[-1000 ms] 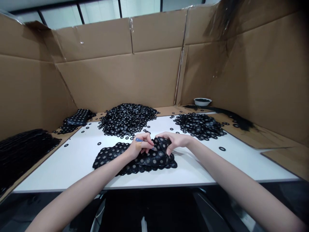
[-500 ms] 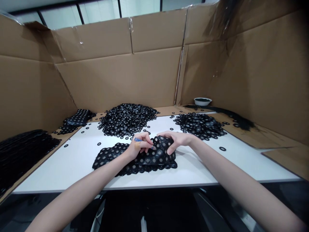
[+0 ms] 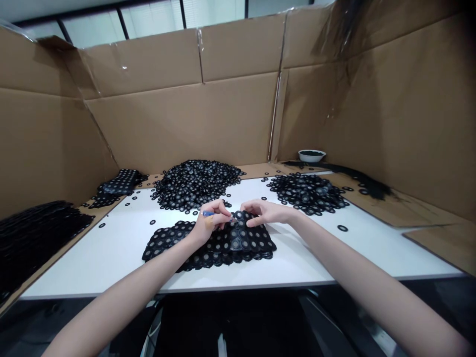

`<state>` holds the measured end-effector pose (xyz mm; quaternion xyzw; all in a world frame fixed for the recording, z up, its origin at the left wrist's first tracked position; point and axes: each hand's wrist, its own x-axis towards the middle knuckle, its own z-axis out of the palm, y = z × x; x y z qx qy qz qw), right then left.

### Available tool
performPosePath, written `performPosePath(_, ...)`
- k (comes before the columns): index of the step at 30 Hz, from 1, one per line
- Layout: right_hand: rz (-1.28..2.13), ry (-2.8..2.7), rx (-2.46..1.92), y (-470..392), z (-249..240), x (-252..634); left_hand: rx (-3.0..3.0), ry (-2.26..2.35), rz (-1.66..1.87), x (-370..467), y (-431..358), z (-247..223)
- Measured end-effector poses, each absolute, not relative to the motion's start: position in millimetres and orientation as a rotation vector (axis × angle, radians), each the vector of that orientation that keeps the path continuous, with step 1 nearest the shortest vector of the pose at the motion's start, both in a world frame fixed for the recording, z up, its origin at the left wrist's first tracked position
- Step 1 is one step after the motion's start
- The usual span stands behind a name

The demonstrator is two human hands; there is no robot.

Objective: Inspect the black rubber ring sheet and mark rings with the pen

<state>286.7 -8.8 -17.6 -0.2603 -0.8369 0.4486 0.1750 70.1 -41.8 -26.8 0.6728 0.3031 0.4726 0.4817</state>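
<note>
My left hand (image 3: 211, 223) is closed around a slim blue tool (image 3: 208, 213). Its pointed tip touches or hovers just over the upper edge of a black sheet of joined rings with pale centres (image 3: 256, 240); the exact kind of tool is too small to tell. Pinching that same upper edge, my right hand (image 3: 266, 213) has its thumb on the near face and its fingers behind, partly hidden. The sheet lies on more such ring sheets (image 3: 163, 240) on the white board (image 3: 111, 258), close to its front edge.
Behind my hands lie a large heap of loose black rings (image 3: 197, 183) and a smaller one (image 3: 307, 192). Stacked black sheets (image 3: 33, 243) stand at left. Dark strands (image 3: 357, 176) and a white bowl (image 3: 311, 156) are back right. Cardboard walls (image 3: 178, 119) enclose the board.
My right thumb has moved up and left along the sheet. The sheet's right part has swung down and lies flatter. My left hand with the blue tool has shifted slightly up and left.
</note>
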Motion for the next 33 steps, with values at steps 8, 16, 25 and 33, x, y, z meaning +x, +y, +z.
performPosePath(8, 1.202, -2.318, -0.814, -0.6, -22.3, 294.1, 1.921, 0.776, 1.059, 77.2, -46.2, -27.4)
performPosePath(16, 1.239, -2.371, -0.757, 3.9, -24.3, 297.4, 2.089, 0.732, 1.002, 76.8, -53.6, -21.0)
performPosePath(25, 1.242, -2.383, -0.749, 5.9, -26.8, 298.1, 2.132, 0.689, 0.992, 77.3, -53.3, -25.5)
performPosePath(33, 1.312, -2.346, -0.741, -1.8, -18.8, 295.5, 2.074, 0.701, 1.035, 75.3, -53.1, -24.6)
